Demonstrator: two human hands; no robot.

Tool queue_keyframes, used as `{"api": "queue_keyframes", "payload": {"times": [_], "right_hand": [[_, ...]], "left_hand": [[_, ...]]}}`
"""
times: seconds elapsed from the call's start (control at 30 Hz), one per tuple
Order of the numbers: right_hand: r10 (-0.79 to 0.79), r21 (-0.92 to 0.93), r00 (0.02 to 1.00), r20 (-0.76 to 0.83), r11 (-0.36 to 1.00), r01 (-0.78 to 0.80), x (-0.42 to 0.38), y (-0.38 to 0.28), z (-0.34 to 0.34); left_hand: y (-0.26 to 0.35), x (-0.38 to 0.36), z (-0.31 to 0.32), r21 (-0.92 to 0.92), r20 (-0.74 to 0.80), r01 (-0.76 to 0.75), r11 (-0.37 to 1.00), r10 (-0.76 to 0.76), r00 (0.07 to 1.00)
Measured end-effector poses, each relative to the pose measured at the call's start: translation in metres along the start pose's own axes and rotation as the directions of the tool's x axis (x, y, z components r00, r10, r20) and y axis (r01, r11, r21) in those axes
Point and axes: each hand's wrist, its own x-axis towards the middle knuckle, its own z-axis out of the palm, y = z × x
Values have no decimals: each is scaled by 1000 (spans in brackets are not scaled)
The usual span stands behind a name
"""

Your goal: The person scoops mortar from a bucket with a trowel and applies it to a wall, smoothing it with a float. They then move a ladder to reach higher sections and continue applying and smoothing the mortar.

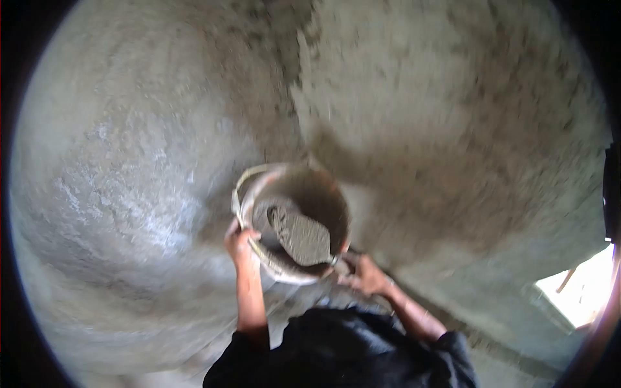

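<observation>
A round bucket (323,191) with a mortar-stained rim is held up in front of my body, its opening facing me. My left hand (242,243) is closed on the bucket's left rim, beside the looped bail handle (240,187). At the lower right, my right hand (367,276) grips a trowel (334,260) by its handle. The trowel's blade reaches into the bucket and is covered by a heap of wet grey mortar (303,239). How much mortar lies deeper in the bucket is hard to make out.
A rough plastered wall (401,77) rises ahead, with a ragged edge between darker and lighter plaster. Another grey surface (129,168) with whitish patches spreads on the left. A bright opening (579,288) lies at the far right, below a dark object (610,194).
</observation>
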Motion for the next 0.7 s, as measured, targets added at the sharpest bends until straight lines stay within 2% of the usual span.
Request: {"api": "queue_keyframes", "payload": {"times": [0.03, 0.07, 0.1, 0.13, 0.17, 0.2, 0.23, 0.27, 0.37, 0.43, 0.5, 0.57, 0.63, 0.7], "right_hand": [[98, 72, 995, 20, 993, -99, 1, -13, -5], [162, 37, 986, 48, 986, -163, 7, -27, -14], [232, 5, 971, 65, 972, -233, 8, -39, -19], [108, 123, 994, 10, 987, -108, 13, -33, -17], [105, 91, 994, 10, 990, -105, 16, -32, -25], [169, 114, 985, 41, 978, -173, 22, -45, -32], [235, 142, 969, 76, 959, -244, 25, -53, -36], [80, 122, 997, 8, 989, -80, 31, -38, -39], [50, 135, 999, -17, 990, -47, 52, -68, -63], [73, 159, 996, -47, 985, -65, 70, -83, -83], [224, 94, 920, -321, 974, -204, 86, -130, -89], [279, 123, 835, -475, 960, -251, 100, -174, -100], [271, 193, 795, -543, 961, -196, 118, -197, -121], [229, 259, 881, -414, 958, -127, 128, -215, -149]], "left_hand": [[12, -11, 14, 67, -63, 17, 998, -13, 998], [3, -13, 12, 32, -143, -3, 999, 8, 990], [-4, -15, 9, 39, -146, -30, 999, 36, 989], [-12, -17, 6, 43, -131, -43, 998, 48, 990], [-18, -20, 3, 51, -117, -52, 997, 58, 991], [-22, -21, 0, 26, -122, -57, 998, 60, 991], [-24, -23, -5, 102, -127, -43, 994, 56, 990], [-27, -27, -12, 181, -136, -23, 983, 48, 990], [-36, -30, -37, 207, -142, -38, 978, 68, 988], [-40, -33, -53, 199, -117, -78, 977, 103, 988], [-47, -35, -70, 222, -154, -84, 972, 120, 981], [-38, -41, -73, 208, -190, -50, 977, 91, 978], [-40, -41, -84, 186, -170, -113, 976, 145, 975], [-43, -41, -92, 182, -166, -117, 976, 148, 975]]}}
